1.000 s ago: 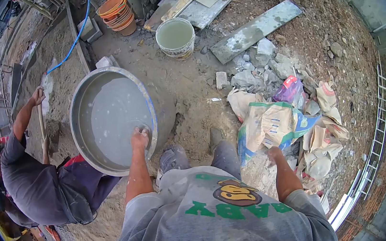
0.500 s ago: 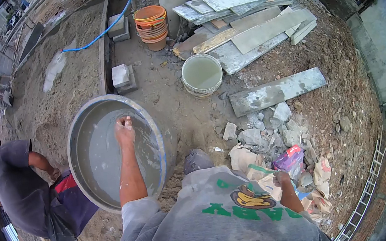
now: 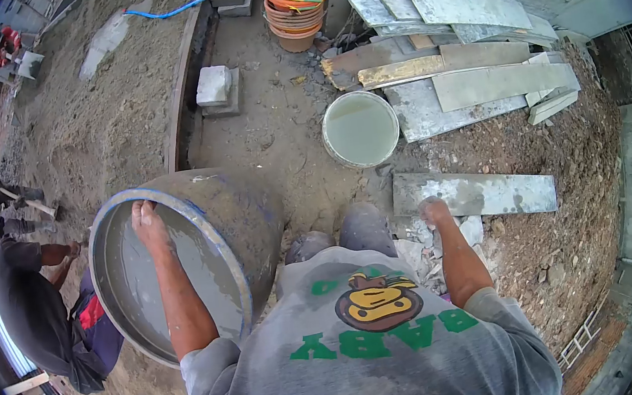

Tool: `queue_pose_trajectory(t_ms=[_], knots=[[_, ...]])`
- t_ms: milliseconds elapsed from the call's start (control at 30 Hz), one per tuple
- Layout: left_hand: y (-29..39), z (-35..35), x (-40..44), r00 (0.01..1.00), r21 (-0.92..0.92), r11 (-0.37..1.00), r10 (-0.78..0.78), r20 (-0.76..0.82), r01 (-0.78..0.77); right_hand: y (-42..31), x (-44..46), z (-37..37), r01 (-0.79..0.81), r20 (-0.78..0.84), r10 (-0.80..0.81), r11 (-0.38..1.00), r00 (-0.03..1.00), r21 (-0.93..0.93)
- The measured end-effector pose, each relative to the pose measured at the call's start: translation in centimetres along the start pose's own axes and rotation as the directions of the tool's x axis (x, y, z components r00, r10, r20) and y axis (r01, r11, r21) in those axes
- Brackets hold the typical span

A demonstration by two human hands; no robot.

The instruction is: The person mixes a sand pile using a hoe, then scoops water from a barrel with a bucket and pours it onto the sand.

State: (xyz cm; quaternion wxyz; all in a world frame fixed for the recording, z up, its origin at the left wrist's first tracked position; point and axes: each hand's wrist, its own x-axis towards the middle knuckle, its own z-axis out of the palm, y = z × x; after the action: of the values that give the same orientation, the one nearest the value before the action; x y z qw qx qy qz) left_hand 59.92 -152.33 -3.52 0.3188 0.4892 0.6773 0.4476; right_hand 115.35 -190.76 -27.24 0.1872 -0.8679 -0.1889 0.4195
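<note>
A large round drum [image 3: 255,205] with a blue-edged rim holds grey, cloudy liquid [image 3: 175,270]. My left hand [image 3: 151,227] is over the liquid near the drum's far rim, fingers curled together. Whether it touches the rim or holds anything, I cannot tell. My right hand [image 3: 435,213] is off to the other side, in front of a wet grey board [image 3: 505,193] lying on the ground. Its fingers look curled, and anything inside them is hidden.
A bucket of cloudy water [image 3: 360,129] stands ahead, with stacked orange buckets [image 3: 296,10] behind. Boards [image 3: 507,83] are piled at right. A co-worker [image 3: 34,311] bends left of the drum; others are farther back. A concrete block [image 3: 214,86] sits beside the sand [image 3: 117,119].
My left hand has moved from mid-drum toward the far rim. My right hand has gone from beside the paper bags and rubble forward to near the board. The view has shifted.
</note>
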Motion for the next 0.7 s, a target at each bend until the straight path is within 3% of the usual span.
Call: queue_pose_trajectory(t_ms=[33,100,167,200,300,333,400,500,600,700], knots=[[0.2,-0.1,0.5,0.999,-0.038,0.999,-0.01,-0.035,0.009,2.6,4.7,1.2,0.1,0.069,-0.089,0.979,0.994,-0.177],[4.2,-0.5,0.2,0.988,-0.017,0.999,-0.038,-0.151,0.036,-5.7,6.1,0.9,0.14,0.214,-0.093,0.966,0.972,-0.216],[5.2,-0.5,0.0,0.952,-0.099,0.988,-0.143,-0.271,0.12,-6.3,11.6,3.0,0.1,0.18,-0.087,0.993,0.98,-0.061],[4.9,-0.3,0.1,0.948,-0.1,0.991,-0.119,-0.295,0.093,-6.4,14.2,3.7,0.073,0.187,-0.067,0.997,0.98,-0.024],[4.2,1.7,-0.1,0.954,0.226,0.969,-0.034,-0.297,0.105,-10.1,18.7,3.4,0.233,0.152,-0.221,0.97,0.963,-0.067],[3.6,2.3,-0.1,0.951,0.152,0.981,-0.071,-0.301,0.121,-10.8,19.3,3.1,0.252,0.149,-0.237,0.963,0.96,-0.096],[2.9,3.3,0.1,0.9,0.238,0.969,0.043,-0.433,0.068,-15.0,17.8,1.4,0.174,0.162,-0.153,0.977,0.975,-0.125],[4.2,3.7,-0.7,0.911,0.293,0.952,0.044,-0.41,0.086,-17.4,18.8,1.1,-0.1,0.23,0.109,0.994,0.967,-0.049],[5.8,3.5,-0.4,0.921,0.296,0.947,0.0,-0.388,0.125,-17.5,22.9,2.2,0.056,0.337,0.173,0.817,0.925,-0.573],[7.3,4.4,-1.2,0.912,0.19,0.967,-0.079,-0.403,0.168,-19.9,25.6,3.9,-0.295,0.337,0.378,0.916,0.862,-0.272]])
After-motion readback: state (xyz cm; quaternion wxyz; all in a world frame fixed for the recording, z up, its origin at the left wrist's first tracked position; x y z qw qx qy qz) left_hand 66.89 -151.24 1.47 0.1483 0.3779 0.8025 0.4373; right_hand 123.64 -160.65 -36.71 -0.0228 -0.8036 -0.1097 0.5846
